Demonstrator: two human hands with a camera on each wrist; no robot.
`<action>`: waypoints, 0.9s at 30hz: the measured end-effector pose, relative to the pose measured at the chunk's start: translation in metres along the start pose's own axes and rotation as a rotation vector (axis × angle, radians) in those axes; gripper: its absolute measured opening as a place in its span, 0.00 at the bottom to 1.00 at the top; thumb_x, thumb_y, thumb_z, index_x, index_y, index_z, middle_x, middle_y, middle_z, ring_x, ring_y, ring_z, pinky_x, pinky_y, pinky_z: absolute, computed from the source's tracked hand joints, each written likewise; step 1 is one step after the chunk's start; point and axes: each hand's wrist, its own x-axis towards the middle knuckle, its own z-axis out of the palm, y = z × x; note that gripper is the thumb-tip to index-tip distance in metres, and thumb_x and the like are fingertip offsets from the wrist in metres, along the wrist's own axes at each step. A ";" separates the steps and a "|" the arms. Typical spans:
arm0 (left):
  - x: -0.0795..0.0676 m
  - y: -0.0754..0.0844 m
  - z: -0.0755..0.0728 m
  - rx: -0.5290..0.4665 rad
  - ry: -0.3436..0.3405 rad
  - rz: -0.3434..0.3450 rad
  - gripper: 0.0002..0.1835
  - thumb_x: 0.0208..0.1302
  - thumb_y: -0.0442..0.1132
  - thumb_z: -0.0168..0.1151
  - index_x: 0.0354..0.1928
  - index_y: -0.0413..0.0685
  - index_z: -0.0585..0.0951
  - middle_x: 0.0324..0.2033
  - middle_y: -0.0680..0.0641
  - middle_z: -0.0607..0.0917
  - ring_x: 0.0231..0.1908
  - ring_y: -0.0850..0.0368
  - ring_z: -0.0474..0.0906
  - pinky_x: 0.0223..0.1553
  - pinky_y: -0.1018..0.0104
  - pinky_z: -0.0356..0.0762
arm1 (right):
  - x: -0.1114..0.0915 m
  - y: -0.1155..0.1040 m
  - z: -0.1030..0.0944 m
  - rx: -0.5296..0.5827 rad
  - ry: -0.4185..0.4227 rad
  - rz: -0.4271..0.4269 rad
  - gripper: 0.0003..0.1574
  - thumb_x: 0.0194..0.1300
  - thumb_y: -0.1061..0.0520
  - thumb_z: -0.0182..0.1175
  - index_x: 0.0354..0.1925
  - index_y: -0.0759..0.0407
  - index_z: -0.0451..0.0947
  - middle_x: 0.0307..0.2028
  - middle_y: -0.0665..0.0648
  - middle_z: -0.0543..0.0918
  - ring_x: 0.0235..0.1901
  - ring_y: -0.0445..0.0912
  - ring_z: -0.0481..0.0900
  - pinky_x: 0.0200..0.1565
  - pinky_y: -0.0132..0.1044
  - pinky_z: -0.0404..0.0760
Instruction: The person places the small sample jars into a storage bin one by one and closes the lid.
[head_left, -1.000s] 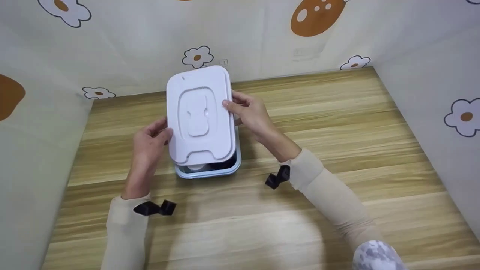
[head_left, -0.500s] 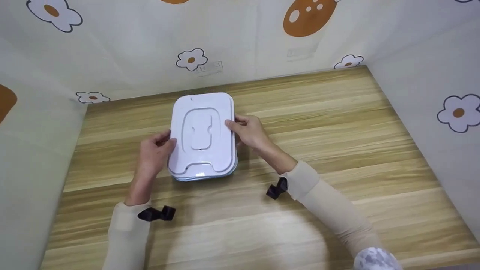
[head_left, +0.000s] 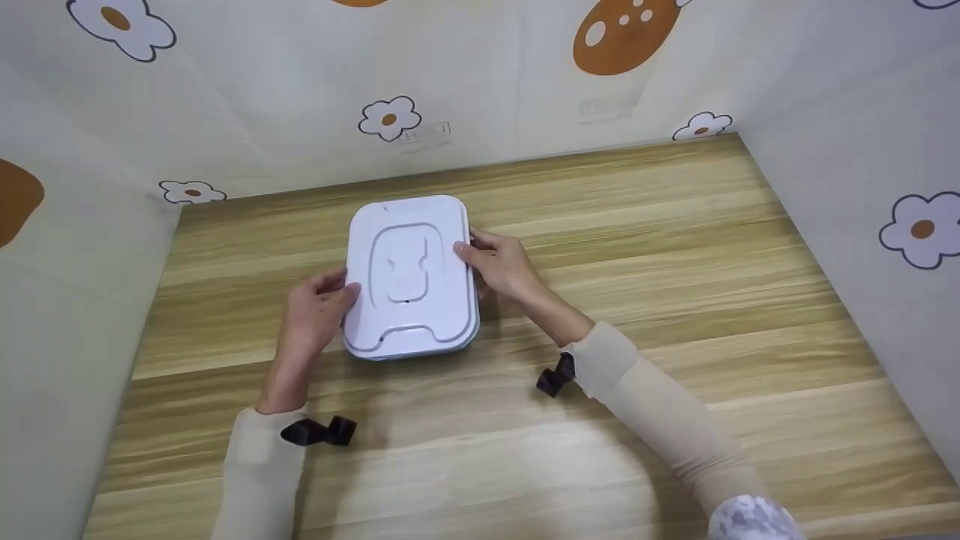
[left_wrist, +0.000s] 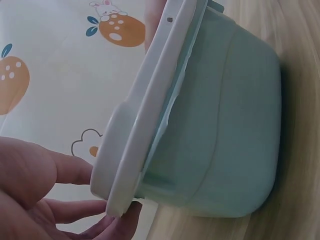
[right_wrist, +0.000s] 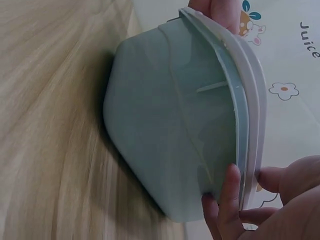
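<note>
A white rectangular lid (head_left: 409,277) with rounded corners and a raised pattern lies over a pale blue-green plastic box (left_wrist: 225,120), which stands on the wooden table. My left hand (head_left: 319,311) holds the lid's left edge, thumb on top and fingers under the rim. On the far right side, my right hand (head_left: 502,266) grips the lid's edge, its thumb on top and some fingers against the box wall, as the right wrist view shows. Lid and box rim meet closely, though a thin uneven line runs between them. The box's contents are hidden.
The wood-grain table (head_left: 675,300) stretches around the box. A pale sheet (head_left: 300,90) printed with flowers and orange fruit stands behind it and along both sides. Black mounts (head_left: 319,431) sit on the sleeved wrists.
Both hands have lowered the lid towards me and down onto the box, covering the opening that showed at the near end. Over the last half second it has shifted only slightly.
</note>
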 end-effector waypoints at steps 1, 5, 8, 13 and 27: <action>0.000 -0.001 0.000 -0.007 -0.008 -0.011 0.27 0.72 0.41 0.58 0.69 0.38 0.71 0.61 0.33 0.77 0.55 0.49 0.77 0.40 0.79 0.77 | 0.001 0.000 -0.001 -0.009 0.001 -0.008 0.34 0.72 0.50 0.61 0.71 0.55 0.68 0.55 0.62 0.85 0.29 0.44 0.84 0.32 0.57 0.86; 0.001 -0.003 0.000 -0.040 -0.037 -0.039 0.28 0.73 0.41 0.58 0.70 0.38 0.69 0.62 0.32 0.76 0.54 0.48 0.78 0.37 0.77 0.81 | 0.005 0.003 -0.003 -0.019 -0.004 -0.004 0.32 0.71 0.49 0.62 0.69 0.55 0.71 0.51 0.61 0.85 0.28 0.43 0.83 0.26 0.49 0.87; 0.003 -0.004 0.000 -0.057 -0.050 -0.048 0.28 0.73 0.40 0.58 0.71 0.39 0.69 0.62 0.32 0.76 0.53 0.49 0.79 0.37 0.75 0.82 | 0.007 0.006 -0.004 -0.003 -0.011 0.031 0.29 0.71 0.49 0.62 0.66 0.55 0.75 0.44 0.59 0.84 0.22 0.43 0.79 0.23 0.45 0.86; 0.005 -0.006 -0.003 -0.030 -0.062 -0.046 0.28 0.73 0.41 0.58 0.71 0.39 0.68 0.62 0.31 0.76 0.51 0.49 0.80 0.39 0.75 0.82 | 0.009 0.006 -0.003 0.010 -0.022 0.063 0.27 0.70 0.47 0.63 0.63 0.55 0.78 0.38 0.55 0.83 0.17 0.42 0.77 0.25 0.47 0.86; 0.015 -0.001 -0.021 -0.005 -0.155 -0.085 0.35 0.77 0.49 0.50 0.76 0.36 0.55 0.66 0.30 0.71 0.54 0.46 0.79 0.48 0.63 0.85 | 0.007 0.014 -0.037 0.071 -0.064 0.034 0.25 0.77 0.47 0.52 0.61 0.62 0.78 0.43 0.62 0.84 0.25 0.41 0.81 0.23 0.33 0.83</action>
